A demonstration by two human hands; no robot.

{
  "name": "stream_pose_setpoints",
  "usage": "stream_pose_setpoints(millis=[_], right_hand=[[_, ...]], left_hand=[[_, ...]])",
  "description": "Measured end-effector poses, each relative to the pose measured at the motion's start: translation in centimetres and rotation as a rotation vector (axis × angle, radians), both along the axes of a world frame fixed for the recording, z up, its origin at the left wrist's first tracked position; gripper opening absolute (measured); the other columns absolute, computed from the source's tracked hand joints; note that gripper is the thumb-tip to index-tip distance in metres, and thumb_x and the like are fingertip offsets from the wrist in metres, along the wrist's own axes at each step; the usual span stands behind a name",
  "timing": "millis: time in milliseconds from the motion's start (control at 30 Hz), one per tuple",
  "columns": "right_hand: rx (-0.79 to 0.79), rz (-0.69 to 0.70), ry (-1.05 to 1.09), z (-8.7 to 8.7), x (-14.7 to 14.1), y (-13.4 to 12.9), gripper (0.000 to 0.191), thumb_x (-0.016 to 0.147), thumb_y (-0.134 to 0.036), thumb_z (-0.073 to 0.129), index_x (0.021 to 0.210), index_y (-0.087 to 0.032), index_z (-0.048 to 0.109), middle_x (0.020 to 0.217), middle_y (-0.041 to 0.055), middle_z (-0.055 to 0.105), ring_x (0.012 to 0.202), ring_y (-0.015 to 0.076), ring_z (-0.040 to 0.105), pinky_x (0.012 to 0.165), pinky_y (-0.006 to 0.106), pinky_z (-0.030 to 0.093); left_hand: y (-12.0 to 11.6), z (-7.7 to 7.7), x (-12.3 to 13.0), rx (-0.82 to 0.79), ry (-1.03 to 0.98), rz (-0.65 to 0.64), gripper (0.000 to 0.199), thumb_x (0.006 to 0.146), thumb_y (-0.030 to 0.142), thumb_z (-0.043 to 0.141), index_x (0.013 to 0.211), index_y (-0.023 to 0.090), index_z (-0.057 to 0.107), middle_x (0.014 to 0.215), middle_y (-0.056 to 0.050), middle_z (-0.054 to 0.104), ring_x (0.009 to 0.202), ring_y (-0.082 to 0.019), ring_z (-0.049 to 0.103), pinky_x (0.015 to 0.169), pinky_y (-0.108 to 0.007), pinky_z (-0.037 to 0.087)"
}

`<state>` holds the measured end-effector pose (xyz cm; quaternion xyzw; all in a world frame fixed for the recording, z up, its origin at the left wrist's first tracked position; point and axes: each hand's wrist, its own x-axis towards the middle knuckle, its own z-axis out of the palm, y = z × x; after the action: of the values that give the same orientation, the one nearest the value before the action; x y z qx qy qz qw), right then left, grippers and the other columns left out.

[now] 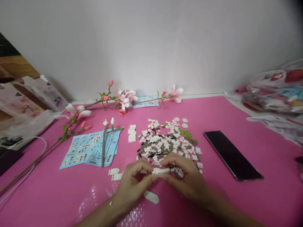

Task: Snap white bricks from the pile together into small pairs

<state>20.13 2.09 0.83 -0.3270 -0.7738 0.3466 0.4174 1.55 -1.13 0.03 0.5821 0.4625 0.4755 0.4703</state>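
Left hand (pixel 132 186), right hand (pixel 187 179) gripping white brick (pixel 161 171) between them, brick pile (pixel 163 142) just beyond, phone (pixel 233 155) nearby, pink bench (pixel 236 205)

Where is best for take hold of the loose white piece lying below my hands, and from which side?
Probably pinch its two long edges, coming down from above with your left hand. The white building piece lies flat and alone on the pink mat, so those edges are free, while its pointed end gives less to grip.
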Motion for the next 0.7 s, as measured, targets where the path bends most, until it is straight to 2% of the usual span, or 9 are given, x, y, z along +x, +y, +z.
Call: stream_pose_setpoints(millis=[167,300,400,500,700], right_hand=[[-0.074,0.041,0.013,0.05,0.01,0.04,0.008,0.083,-0.025,0.063,0.079,-0.017,0.063,0.070,0.0009,0.062,0.062,0.0121,0.056,0.055,0.023,0.042],[-0.198,0.053,0.039,-0.01,0.00,-0.02,0.014,0.082,-0.029,0.064,0.076,-0.017,0.064,0.070,0.0010,0.063,0.061,0.0117,0.055,0.055,0.023,0.041],[-0.264,0.043,0.042,0.13,-0.02,-0.11,0.018,0.080,-0.032,0.066,0.072,-0.016,0.064,0.066,0.0004,0.062,0.058,0.0110,0.053,0.053,0.022,0.040],[-0.311,0.055,0.062,0.26,-0.01,-0.13,0.020,0.078,-0.033,0.067,0.068,-0.016,0.064,0.063,-0.0001,0.061,0.056,0.0100,0.051,0.051,0.022,0.038],[-0.453,0.084,0.058,-0.30,0.12,0.01,0.022,0.075,-0.035,0.069,0.065,-0.016,0.065,0.061,0.0000,0.061,0.056,0.0102,0.051,0.052,0.022,0.039]], left_hand=[[0.12,0.05,-0.18,-0.077,-0.088,-0.017,0.005,0.072,0.019,0.072,0.075,0.016,0.069,0.070,-0.003,0.064,0.066,-0.015,0.058,0.060,-0.025,0.044],[0.07,0.27,-0.12,-0.155,-0.168,-0.032,0.023,0.069,0.017,0.075,0.092,0.021,0.073,0.080,-0.003,0.070,0.072,-0.016,0.063,0.066,-0.027,0.049],[-0.05,0.66,0.03,-0.177,-0.175,-0.075,0.021,0.069,0.016,0.075,0.089,0.022,0.074,0.079,-0.003,0.071,0.070,-0.015,0.064,0.065,-0.026,0.051],[-0.21,0.85,0.10,-0.142,-0.153,-0.077,0.014,0.069,0.015,0.074,0.081,0.022,0.075,0.074,-0.001,0.071,0.064,-0.013,0.063,0.060,-0.024,0.050],[-0.18,0.46,-0.08,0.025,-0.044,-0.072,0.010,0.069,0.017,0.076,0.078,0.018,0.074,0.066,-0.003,0.070,0.055,-0.012,0.058,0.052,-0.022,0.044]])
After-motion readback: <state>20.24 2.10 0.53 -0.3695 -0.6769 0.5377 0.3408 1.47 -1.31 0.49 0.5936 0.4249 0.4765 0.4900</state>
